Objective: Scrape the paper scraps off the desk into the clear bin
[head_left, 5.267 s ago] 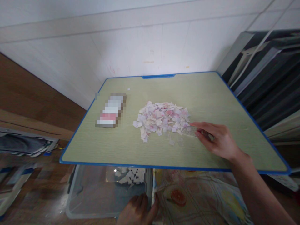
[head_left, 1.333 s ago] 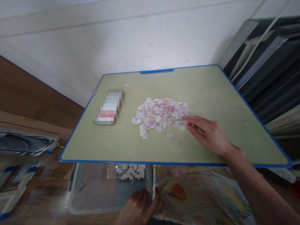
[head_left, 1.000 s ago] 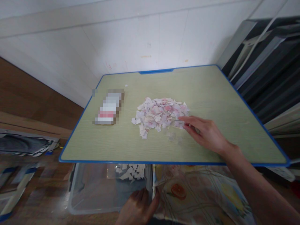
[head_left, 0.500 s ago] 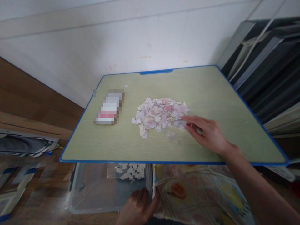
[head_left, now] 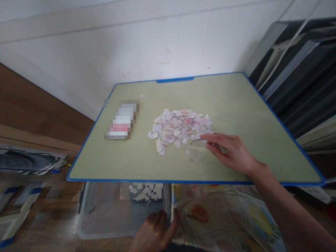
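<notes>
A pile of small white and pink paper scraps (head_left: 178, 127) lies in the middle of a green table with a blue edge (head_left: 131, 164). My right hand (head_left: 231, 154) rests on the table at the pile's near right side, fingers closed on a clear flat plastic piece (head_left: 196, 143) that touches the scraps. A few loose scraps (head_left: 193, 154) lie just in front of it. Below the table's front edge, my left hand (head_left: 154, 234) grips the rim of a clear plastic bin (head_left: 105, 217) that holds more scraps (head_left: 147, 191).
A blurred-out flat stack (head_left: 122, 120) lies on the table's left part. Dark panels (head_left: 296, 77) lean against the wall on the right. A patterned cloth (head_left: 223, 217) lies under the table beside the bin. Flat items (head_left: 26, 164) lie on the wooden floor at left.
My right hand has slid the clear plastic piece a little left and nearer along the pile's edge. My left hand has stayed on the bin's rim.
</notes>
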`<state>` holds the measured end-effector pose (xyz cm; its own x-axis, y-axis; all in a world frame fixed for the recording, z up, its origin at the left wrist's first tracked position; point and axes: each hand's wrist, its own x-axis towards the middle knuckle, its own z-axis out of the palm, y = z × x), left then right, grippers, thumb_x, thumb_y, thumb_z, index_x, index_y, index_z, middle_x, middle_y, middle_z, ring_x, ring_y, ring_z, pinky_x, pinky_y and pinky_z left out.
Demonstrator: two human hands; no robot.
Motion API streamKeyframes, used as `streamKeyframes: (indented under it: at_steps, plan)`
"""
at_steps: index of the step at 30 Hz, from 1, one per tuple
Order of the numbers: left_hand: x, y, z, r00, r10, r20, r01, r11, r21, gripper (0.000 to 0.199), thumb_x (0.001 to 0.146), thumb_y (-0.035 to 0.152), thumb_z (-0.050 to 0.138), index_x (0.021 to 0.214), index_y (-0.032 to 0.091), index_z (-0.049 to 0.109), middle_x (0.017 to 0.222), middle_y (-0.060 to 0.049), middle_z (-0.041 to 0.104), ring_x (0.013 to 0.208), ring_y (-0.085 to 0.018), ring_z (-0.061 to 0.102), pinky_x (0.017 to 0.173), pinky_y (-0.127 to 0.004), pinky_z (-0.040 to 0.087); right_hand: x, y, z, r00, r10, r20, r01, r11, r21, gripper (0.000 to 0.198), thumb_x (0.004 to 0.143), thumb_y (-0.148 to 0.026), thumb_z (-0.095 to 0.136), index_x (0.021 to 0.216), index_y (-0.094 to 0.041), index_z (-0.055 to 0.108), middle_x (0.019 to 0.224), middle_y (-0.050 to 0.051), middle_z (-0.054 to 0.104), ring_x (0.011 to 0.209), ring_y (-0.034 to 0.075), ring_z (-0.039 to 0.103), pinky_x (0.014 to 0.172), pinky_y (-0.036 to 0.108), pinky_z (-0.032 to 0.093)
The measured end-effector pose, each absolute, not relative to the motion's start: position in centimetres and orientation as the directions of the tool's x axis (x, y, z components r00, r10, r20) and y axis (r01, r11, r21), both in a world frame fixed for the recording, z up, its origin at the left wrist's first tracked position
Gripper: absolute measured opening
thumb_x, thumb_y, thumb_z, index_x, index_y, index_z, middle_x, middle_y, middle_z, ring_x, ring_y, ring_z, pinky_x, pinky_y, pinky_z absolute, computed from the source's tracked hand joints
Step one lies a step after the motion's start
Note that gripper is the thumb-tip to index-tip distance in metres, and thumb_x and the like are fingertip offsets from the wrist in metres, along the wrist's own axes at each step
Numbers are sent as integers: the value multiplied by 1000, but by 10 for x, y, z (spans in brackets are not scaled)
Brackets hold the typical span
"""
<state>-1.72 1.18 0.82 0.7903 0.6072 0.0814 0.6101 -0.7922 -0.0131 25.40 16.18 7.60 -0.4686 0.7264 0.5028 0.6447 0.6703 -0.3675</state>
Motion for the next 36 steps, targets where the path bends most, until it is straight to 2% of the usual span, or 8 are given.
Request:
streamKeyframes:
  at_steps: [5, 10, 17, 20, 23, 26, 31, 36]
  plan:
    - [-16, 12, 8, 793, 602, 99, 605, -796, -9, 50, 60, 1, 47, 109, 8, 42, 57, -1, 57, 45, -18, 54, 39, -27, 47, 253, 163, 76, -508, 741, 439, 673, 660, -335, 25, 86, -15, 46, 108, -16, 58, 94, 7, 70, 78, 19, 67, 66, 30, 53]
    - [-15, 12, 7, 783, 612, 107, 616, -788, 2, 50, 59, 2, 48, 108, 10, 42, 57, 0, 57, 45, -18, 54, 40, -27, 48, 253, 163, 75, -473, 737, 484, 707, 645, -291, 24, 87, -16, 45, 107, -15, 59, 91, 8, 71, 70, 17, 67, 60, 27, 52]
    - [-16, 12, 8, 792, 602, 102, 606, -796, -9, 52, 59, 1, 49, 110, 9, 41, 56, 0, 56, 44, -18, 53, 39, -27, 47, 252, 165, 73, -472, 750, 463, 730, 627, -272, 27, 88, -17, 45, 110, -15, 59, 94, 8, 71, 72, 18, 67, 63, 29, 52]
    - [-17, 12, 7, 790, 605, 104, 608, -794, -4, 50, 60, 2, 47, 109, 9, 42, 56, 0, 56, 44, -18, 53, 39, -27, 47, 253, 164, 74, -524, 723, 451, 691, 670, -270, 27, 88, -18, 45, 112, -19, 58, 95, 6, 71, 76, 17, 67, 64, 27, 51]
    - [-18, 11, 6, 784, 610, 118, 614, -789, 2, 47, 62, 1, 43, 108, 10, 43, 55, -1, 56, 44, -19, 53, 37, -27, 47, 254, 162, 76, -573, 691, 440, 617, 717, -323, 25, 86, -17, 47, 108, -21, 60, 86, 3, 71, 68, 14, 66, 60, 24, 50]
    - [-17, 10, 5, 787, 606, 115, 610, -792, 0, 46, 63, 0, 41, 108, 9, 43, 55, -1, 56, 44, -19, 54, 38, -27, 47, 255, 160, 78, -525, 710, 469, 590, 701, -401, 24, 84, -14, 49, 104, -19, 60, 85, 4, 71, 66, 13, 65, 59, 23, 49]
    - [-16, 12, 7, 781, 610, 132, 616, -788, -1, 45, 65, -2, 37, 108, 9, 43, 55, -2, 56, 45, -19, 54, 40, -27, 47, 255, 159, 78, -552, 716, 426, 574, 698, -429, 24, 84, -14, 48, 104, -20, 59, 82, 2, 70, 62, 12, 64, 57, 22, 49]
    - [-16, 13, 8, 778, 612, 138, 618, -786, 5, 45, 64, -1, 39, 107, 10, 43, 55, -1, 56, 44, -19, 54, 38, -27, 47, 253, 163, 75, -499, 745, 443, 644, 661, -386, 25, 87, -17, 46, 109, -19, 57, 96, 6, 69, 81, 17, 66, 69, 28, 51]
